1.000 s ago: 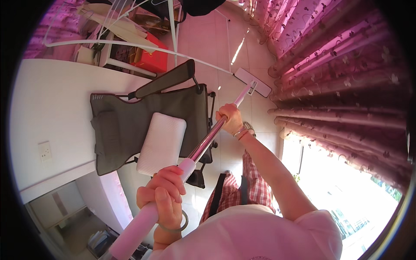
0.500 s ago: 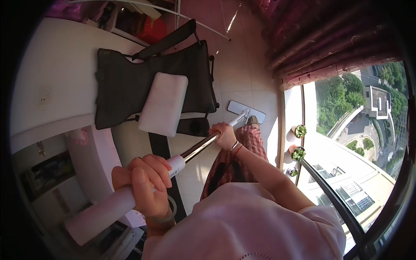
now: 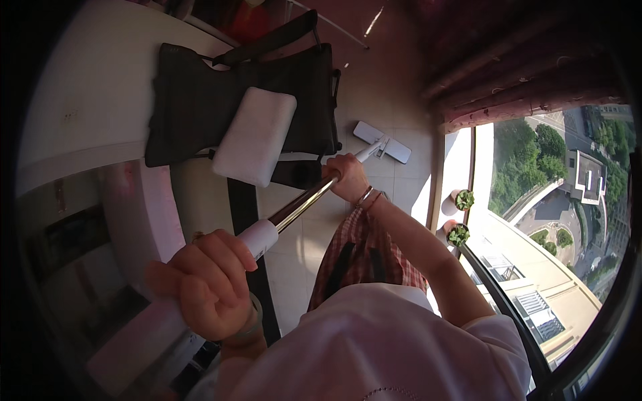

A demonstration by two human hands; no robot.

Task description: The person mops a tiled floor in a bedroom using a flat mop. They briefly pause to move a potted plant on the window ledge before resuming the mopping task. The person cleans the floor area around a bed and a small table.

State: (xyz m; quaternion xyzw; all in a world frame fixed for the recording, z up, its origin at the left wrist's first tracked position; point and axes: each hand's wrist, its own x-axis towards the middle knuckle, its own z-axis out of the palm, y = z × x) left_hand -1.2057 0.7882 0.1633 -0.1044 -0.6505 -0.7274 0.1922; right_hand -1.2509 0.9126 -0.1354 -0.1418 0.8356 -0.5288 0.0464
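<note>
A flat mop runs diagonally across the view, its pale rectangular head lying on the tiled floor ahead. Around the thick white grip of its handle, my left hand is closed, low at the left. My right hand wraps the shiny metal pole farther down, near the white joint above the head. The far end of the grip, behind my left hand, is dim and blurred.
A black folding chair with a white pillow stands left of the mop. At right, potted plants line the sill of a sunlit window. Dark curtains hang beyond. A thin white metal rack leg stands far ahead.
The mop head has slid forward, away from me, and my foot beside it has gone out of sight. Both hands keep their hold; my left hand sits slightly lower and farther left.
</note>
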